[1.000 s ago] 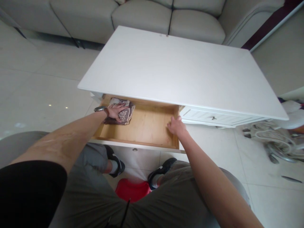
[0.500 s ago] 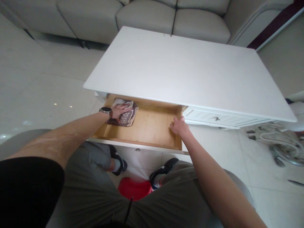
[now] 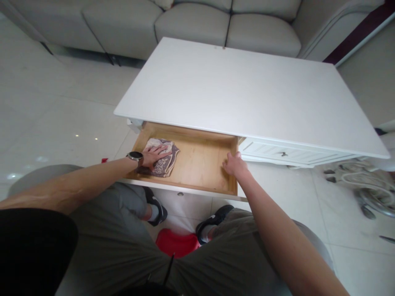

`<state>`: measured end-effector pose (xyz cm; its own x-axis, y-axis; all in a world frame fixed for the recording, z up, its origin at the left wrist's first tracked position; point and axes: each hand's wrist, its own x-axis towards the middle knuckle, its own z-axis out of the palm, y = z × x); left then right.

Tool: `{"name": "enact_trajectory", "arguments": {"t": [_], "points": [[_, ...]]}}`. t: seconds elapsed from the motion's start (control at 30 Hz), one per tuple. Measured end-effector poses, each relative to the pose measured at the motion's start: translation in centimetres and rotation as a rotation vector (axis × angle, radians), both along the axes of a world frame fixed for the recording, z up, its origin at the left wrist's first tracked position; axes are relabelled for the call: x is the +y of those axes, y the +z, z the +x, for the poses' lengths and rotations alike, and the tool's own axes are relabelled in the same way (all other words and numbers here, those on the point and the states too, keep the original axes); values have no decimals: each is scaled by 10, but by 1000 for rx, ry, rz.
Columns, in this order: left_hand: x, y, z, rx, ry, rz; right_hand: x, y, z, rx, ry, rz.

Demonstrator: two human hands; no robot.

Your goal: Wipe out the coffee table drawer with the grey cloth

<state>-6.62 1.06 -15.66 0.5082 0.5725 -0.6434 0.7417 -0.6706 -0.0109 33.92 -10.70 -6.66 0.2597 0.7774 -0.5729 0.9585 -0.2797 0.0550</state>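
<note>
The left hand (image 3: 152, 158) lies spread flat on the patterned cloth (image 3: 167, 165) beneath it, apparently for even pressure inside the open drawer (image 3: 199, 162), while the right hand (image 3: 235, 165) is curled over the drawer's opposite side wall (image 3: 233, 185), seemingly bracing it.

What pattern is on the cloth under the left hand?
Pale, curling figures on purplish brown, with lighter areas; the cloth shows best in the head view.
</note>
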Motion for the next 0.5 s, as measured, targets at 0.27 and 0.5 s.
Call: {"name": "enact_trajectory", "arguments": {"t": [0.27,0.5], "points": [[-16,-1,4,16,23,-24,-3,0,0,14,5,1],[-17,0,18,-28,48,-31,-3,-3,0,4,3,-2]]}}
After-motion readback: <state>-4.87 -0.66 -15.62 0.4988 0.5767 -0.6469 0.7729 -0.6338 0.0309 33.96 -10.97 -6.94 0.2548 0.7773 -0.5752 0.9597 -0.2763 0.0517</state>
